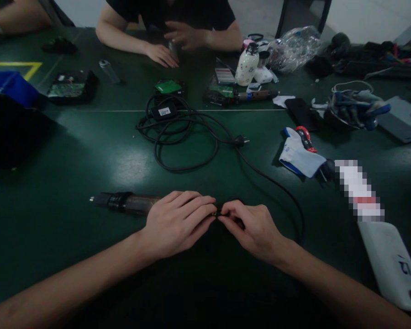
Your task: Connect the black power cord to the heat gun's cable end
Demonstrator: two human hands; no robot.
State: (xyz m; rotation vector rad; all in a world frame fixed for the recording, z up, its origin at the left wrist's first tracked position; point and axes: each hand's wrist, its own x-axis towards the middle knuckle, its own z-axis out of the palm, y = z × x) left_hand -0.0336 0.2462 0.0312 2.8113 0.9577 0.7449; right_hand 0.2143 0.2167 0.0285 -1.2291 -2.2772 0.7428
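A dark electric screwdriver (137,203) lies lengthwise on the green table, its silver tip pointing left. Over its right-hand part my left hand (181,221) is closed, fingers together, hiding much of the body. Close to its fingertips, my right hand (256,228) pinches a small dark piece at the screwdriver's right end; it looks like the end of the black cable, but the fingers mostly cover it. The black cable (281,176) runs from a coil, past the right side of my right hand. Whether the pinched piece is joined to the screwdriver, I cannot tell.
The cable coil with a labelled black box (164,111) lies ahead. To the right are a glove (301,155) with a red-handled tool and a white device (392,265). A bottle (247,65) stands farther back. Across the table, a person's hands (162,55) rest near circuit-board parts.
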